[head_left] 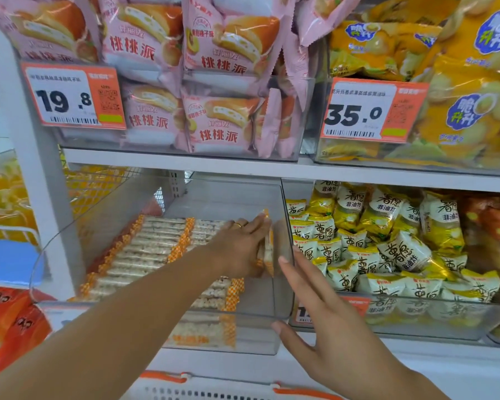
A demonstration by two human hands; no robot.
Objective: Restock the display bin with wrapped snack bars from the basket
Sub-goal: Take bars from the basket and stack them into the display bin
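A clear plastic display bin (274, 301) sits on the lower shelf, holding rows of wrapped snack bars (153, 249) with orange checked ends. My left hand (240, 249) reaches into the bin and grips a few snack bars (267, 246) stood on edge against the bin's right wall. My right hand (321, 307) hovers outside the bin's front right corner, fingers straight and spread, holding nothing. The white basket (202, 391) with orange handles shows only its rim at the bottom edge.
A neighbouring bin of yellow and white snack packs (387, 249) stands right of the display bin. Pink cake packs (214, 67) and yellow chip bags (445, 82) fill the shelf above, with price tags (72, 96). Red packets (9, 319) lie at lower left.
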